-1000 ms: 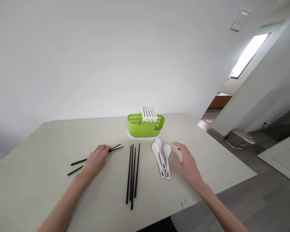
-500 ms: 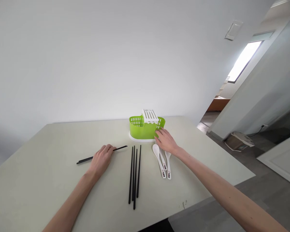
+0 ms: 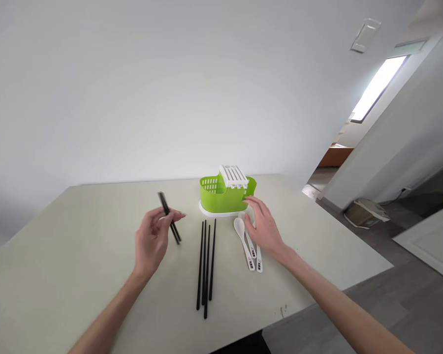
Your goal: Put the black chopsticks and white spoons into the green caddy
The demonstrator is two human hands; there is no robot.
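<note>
my left hand [image 3: 153, 239] is raised off the counter [image 3: 77, 255], its grip pinched narrow around a pair of black chopsticks [image 3: 169, 223]. thumb and fingertips [image 3: 177, 215] meet on the sticks near their middle; the sticks tilt, upper ends up and away from the grip, lower ends slanting down toward the counter on the grip's right. they look a little blurred, so i cannot tell whether it is exactly two sticks.

my right hand [image 3: 265, 227] is spread wide, fingers loose, holding nothing. its fingertips reach the near right corner of the green cutlery basket [image 3: 221, 195]; whether they actually touch the wall i cannot tell. the palm hovers over the white spoons [image 3: 243, 236], covering part of them; their handles stick out below the hand toward me.

the basket stands upright just beyond the right grip, on a white base, with a white slotted insert [image 3: 233, 175] sitting across its top.

between the two grips, a bundle of loose black chopsticks [image 3: 205, 263] lies flat on the counter, running from near the basket toward me, close together and roughly parallel. they sit just right of the left grip and just left of the spoons, touching neither hand.
</note>
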